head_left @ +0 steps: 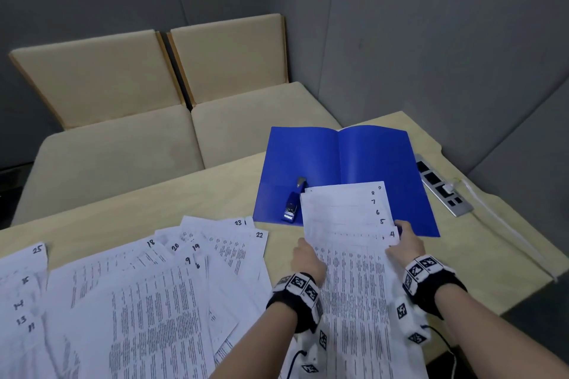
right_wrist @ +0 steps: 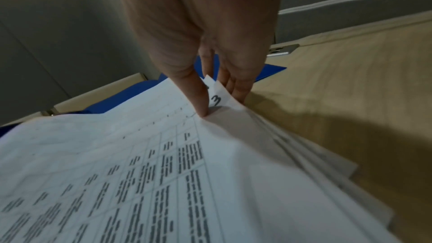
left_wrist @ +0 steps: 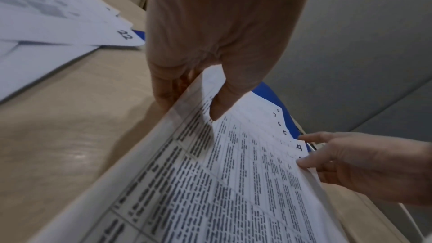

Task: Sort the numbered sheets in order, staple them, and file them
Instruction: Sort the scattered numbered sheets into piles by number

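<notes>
I hold the stack [head_left: 351, 255] of sorted sheets by both sides, its far end lying over the near edge of the open blue folder [head_left: 345, 160]. My left hand [head_left: 308, 261] grips the stack's left edge: in the left wrist view the thumb [left_wrist: 224, 103] presses on the top sheet while the other fingers [left_wrist: 163, 90] curl beneath. My right hand [head_left: 406, 243] pinches the stack's far right corner, the thumb [right_wrist: 198, 95] on top and the other fingers [right_wrist: 236, 88] under the edge, beside a corner marked 3. The sheets are fanned, so handwritten numbers step up the right margin, from 4 by my right thumb through 5, 6, 7 and 8 toward the folder's fold; the farthest number I cannot read. The stack's near part runs back between my wrists, and from the right wrist view its right edge shows several loose layers above the table [head_left: 200, 194]. A blue stapler [head_left: 292, 204] lies on the folder's left half, just beside the stack's far left corner. To my left the loose sheets [head_left: 138, 292] spread overlapping across the table, with numbers such as 25, 18, 20, 19, 22 and 23 showing at their corners, and 13 and 14 near the left edge. A grey socket strip [head_left: 440, 184] sits in the table right of the folder, a white cable [head_left: 492, 215] trailing from it. Two beige seats [head_left: 147, 138] stand beyond the table's far edge.
</notes>
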{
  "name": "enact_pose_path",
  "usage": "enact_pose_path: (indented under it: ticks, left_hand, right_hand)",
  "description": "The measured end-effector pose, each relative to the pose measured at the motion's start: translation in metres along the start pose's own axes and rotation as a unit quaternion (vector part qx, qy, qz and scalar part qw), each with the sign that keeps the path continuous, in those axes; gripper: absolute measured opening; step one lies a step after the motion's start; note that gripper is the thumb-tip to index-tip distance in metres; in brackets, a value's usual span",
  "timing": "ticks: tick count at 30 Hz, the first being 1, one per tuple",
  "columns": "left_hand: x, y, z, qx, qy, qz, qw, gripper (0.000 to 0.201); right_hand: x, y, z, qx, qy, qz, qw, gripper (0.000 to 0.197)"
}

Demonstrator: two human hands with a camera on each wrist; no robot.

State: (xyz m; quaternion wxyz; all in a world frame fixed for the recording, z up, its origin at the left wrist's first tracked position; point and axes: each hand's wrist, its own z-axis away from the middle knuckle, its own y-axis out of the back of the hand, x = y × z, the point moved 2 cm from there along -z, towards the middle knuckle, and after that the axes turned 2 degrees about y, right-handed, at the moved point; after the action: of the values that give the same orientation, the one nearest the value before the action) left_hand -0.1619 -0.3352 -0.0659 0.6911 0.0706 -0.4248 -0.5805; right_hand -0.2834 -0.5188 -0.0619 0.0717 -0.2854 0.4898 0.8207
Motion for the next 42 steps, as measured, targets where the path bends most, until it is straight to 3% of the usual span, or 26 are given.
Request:
enact_pose_path:
  ticks: [3, 6, 9, 11, 14, 18, 20, 22, 24, 27, 33, 38, 42]
  left_hand:
    - [-0.003, 0.003, 0.003, 0.014, -0.015, -0.078, 0.997, 0.050]
    - [-0.012, 0.016, 0.010, 0.048, -0.070, -0.107, 0.991, 0.041]
    - [-0.032, 0.047, 0.018, 0.111, -0.182, -0.045, 0.976, 0.031]
    - [-0.056, 0.073, 0.022, 0.148, -0.220, -0.007, 0.964, 0.026]
    - [-0.110, 0.116, 0.022, 0.208, -0.193, -0.002, 0.959, 0.022]
    - [-0.196, 0.170, 0.023, 0.256, -0.075, -0.057, 0.962, 0.022]
    - [-0.236, 0.187, 0.026, 0.250, -0.008, -0.151, 0.957, 0.035]
    - [-0.270, 0.196, 0.028, 0.206, 0.047, -0.197, 0.957, 0.070]
    - [-0.292, 0.199, 0.026, 0.153, 0.065, -0.205, 0.965, 0.104]
    - [-0.301, 0.201, 0.021, 0.128, 0.051, -0.225, 0.965, 0.119]
    - [-0.298, 0.211, 0.019, 0.142, 0.023, -0.280, 0.949, 0.110]
    - [-0.296, 0.212, 0.025, 0.201, -0.039, -0.310, 0.929, 0.101]
    - [-0.299, 0.208, 0.031, 0.261, -0.141, -0.286, 0.911, 0.059]
  right_hand:
    - [0.003, 0.002, -0.004, -0.009, -0.003, -0.005, 1.000, 0.056]
    - [-0.007, 0.002, 0.001, 0.031, 0.001, 0.013, 0.999, 0.053]
    - [-0.045, -0.016, 0.025, 0.088, 0.073, 0.033, 0.993, 0.046]
    - [-0.074, -0.040, 0.047, 0.075, 0.139, 0.011, 0.987, 0.041]
    - [-0.111, -0.091, 0.080, -0.008, 0.225, -0.013, 0.974, 0.035]
    - [-0.140, -0.160, 0.129, -0.126, 0.268, -0.023, 0.955, 0.024]
    - [-0.143, -0.187, 0.149, -0.158, 0.277, 0.012, 0.948, 0.028]
    - [-0.142, -0.203, 0.161, -0.166, 0.287, 0.099, 0.938, 0.040]
    - [-0.139, -0.209, 0.168, -0.170, 0.274, 0.156, 0.934, 0.052]
    - [-0.135, -0.212, 0.172, -0.183, 0.249, 0.171, 0.935, 0.058]
    - [-0.135, -0.211, 0.171, -0.185, 0.228, 0.161, 0.942, 0.051]
    - [-0.146, -0.209, 0.175, -0.195, 0.199, 0.145, 0.949, 0.050]
    - [-0.172, -0.215, 0.186, -0.190, 0.241, 0.028, 0.951, 0.044]
